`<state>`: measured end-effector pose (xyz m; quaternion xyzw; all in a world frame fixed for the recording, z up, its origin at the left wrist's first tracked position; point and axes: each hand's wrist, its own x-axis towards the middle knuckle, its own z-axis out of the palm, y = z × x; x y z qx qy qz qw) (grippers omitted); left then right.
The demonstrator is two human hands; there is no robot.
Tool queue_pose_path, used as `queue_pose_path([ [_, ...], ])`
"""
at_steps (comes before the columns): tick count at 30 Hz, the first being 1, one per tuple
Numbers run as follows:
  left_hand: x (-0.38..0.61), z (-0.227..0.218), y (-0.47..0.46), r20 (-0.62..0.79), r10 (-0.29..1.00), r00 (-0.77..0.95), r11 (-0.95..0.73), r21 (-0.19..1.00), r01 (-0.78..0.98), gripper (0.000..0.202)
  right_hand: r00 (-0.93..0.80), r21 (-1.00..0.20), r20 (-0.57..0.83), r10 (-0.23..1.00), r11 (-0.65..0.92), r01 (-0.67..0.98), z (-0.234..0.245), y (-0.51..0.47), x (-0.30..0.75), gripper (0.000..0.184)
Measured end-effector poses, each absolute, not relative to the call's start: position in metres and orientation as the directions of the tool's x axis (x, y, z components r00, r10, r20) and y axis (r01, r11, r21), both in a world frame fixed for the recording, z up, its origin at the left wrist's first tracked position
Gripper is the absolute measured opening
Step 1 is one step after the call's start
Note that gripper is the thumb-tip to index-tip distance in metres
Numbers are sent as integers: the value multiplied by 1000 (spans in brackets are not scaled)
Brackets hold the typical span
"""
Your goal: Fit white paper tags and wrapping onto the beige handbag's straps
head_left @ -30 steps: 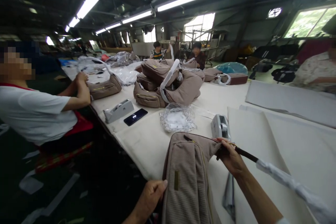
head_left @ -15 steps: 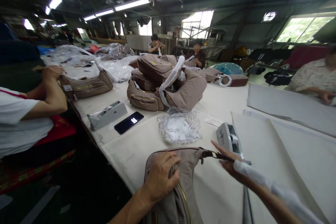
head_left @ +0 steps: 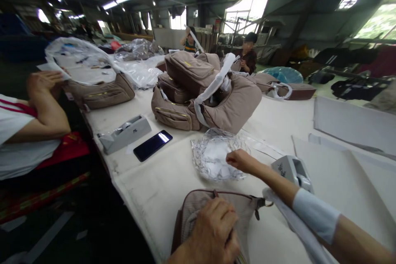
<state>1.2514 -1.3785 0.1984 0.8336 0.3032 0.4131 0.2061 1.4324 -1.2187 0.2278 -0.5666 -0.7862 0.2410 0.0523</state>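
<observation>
My left hand lies closed on top of a taupe corduroy bag at the near edge of the table, gripping its fabric. The bag's strap, wrapped in white film, trails off to the right under my right forearm. My right hand reaches forward over a clear plastic bag of white paper pieces, fingers curled at its edge; I cannot make out whether anything is pinched in them. A grey tape dispenser sits just right of that wrist.
A pile of taupe bags stands mid-table. A dark phone and a second tape dispenser lie left. A person in a white shirt works on another bag at left. Grey sheets lie right.
My right hand let go of the strap and moved forward to the plastic bag. My left hand stayed gripping the bag, which now sits lower in view.
</observation>
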Motion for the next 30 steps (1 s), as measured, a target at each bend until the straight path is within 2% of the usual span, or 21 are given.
queue_pose_path([
  [3,1260,188,-1373,571,654,496,-750,576,325,24,-266,-329,-261,928,174,928,190,-1225,1412,5],
  [5,1265,185,-1368,559,633,535,-765,560,318,19,-165,-276,-254,953,92,957,175,-1234,1408,22],
  [7,1267,186,-1362,544,592,594,-792,527,307,12,-82,-278,-222,972,17,960,168,-1243,1409,37],
  [9,1265,188,-1353,539,530,655,-834,471,288,8,-27,-338,-193,981,-40,940,169,-1251,1415,40],
  [12,1258,192,-1339,544,428,721,-887,406,220,7,34,-509,-167,985,-116,853,180,-1262,1430,33],
  [15,1249,195,-1333,546,361,756,-896,426,121,10,65,-719,-180,981,-177,672,195,-1275,1443,26],
  [18,1245,199,-1337,547,331,769,-889,454,60,13,74,-863,-185,980,-198,466,207,-1290,1449,26],
  [21,1246,204,-1347,538,341,771,-887,455,74,15,107,-926,-160,981,-186,329,215,-1303,1453,36],
  [23,1247,208,-1354,523,390,757,-881,450,143,15,134,-945,-132,982,-165,282,220,-1308,1456,39],
  [27,1248,217,-1368,474,488,733,-844,470,258,10,175,-960,-56,983,-101,262,221,-1303,1457,41],
  [30,1250,228,-1369,430,551,715,-787,553,274,9,171,-958,-20,985,-68,278,217,-1289,1451,44],
])
